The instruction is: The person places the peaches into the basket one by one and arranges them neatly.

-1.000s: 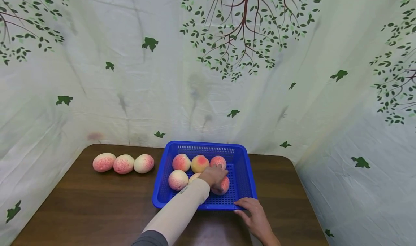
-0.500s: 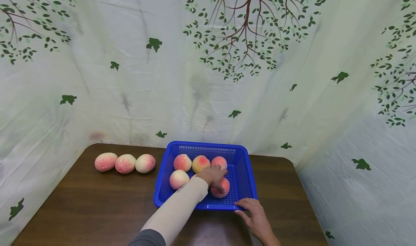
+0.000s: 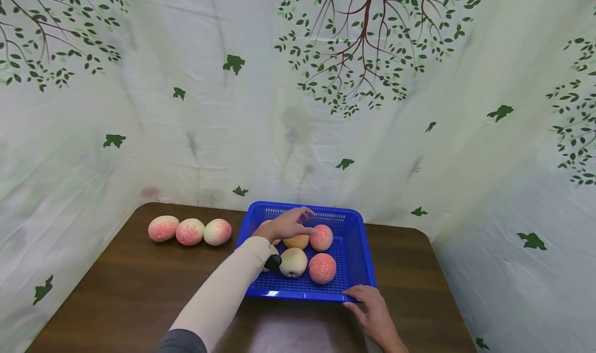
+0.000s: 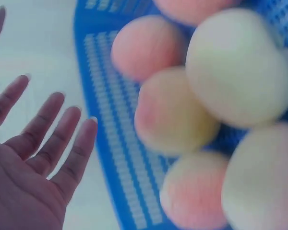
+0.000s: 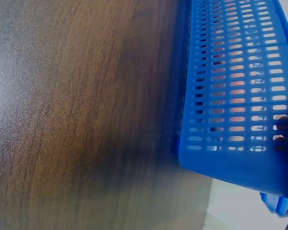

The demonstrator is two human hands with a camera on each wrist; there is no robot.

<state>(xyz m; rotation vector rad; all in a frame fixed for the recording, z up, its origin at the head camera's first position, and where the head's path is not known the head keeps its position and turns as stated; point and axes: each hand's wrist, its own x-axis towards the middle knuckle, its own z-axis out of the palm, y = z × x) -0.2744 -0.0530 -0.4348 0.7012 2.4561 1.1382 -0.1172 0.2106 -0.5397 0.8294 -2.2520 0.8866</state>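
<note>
A blue plastic basket (image 3: 304,295) stands on the table, with several peaches in two rows. My left hand (image 3: 286,226) is over the back of the basket, fingers extended and holding nothing. In the left wrist view its open palm (image 4: 29,182) is apart from the peaches. Under and beside it are a yellow peach (image 3: 296,241) and a pink peach (image 3: 321,238). Nearer are a pale peach (image 3: 293,262) and a second pink peach (image 3: 322,268). My left forearm partly hides the peaches on the left. My right hand (image 3: 376,314) grips the basket's near right rim, thumb below and fingers on top.
Three pink-and-white peaches, the middle one (image 3: 190,232) among them, lie in a row left of the basket on the brown wooden table (image 3: 116,285). A pale curtain (image 3: 186,151) printed with leaves and branches hangs behind and beside the table.
My left hand has let go of the near right pink peach, then risen and moved back and left, uncovering the pale peach. My right hand keeps its grip on the rim.
</note>
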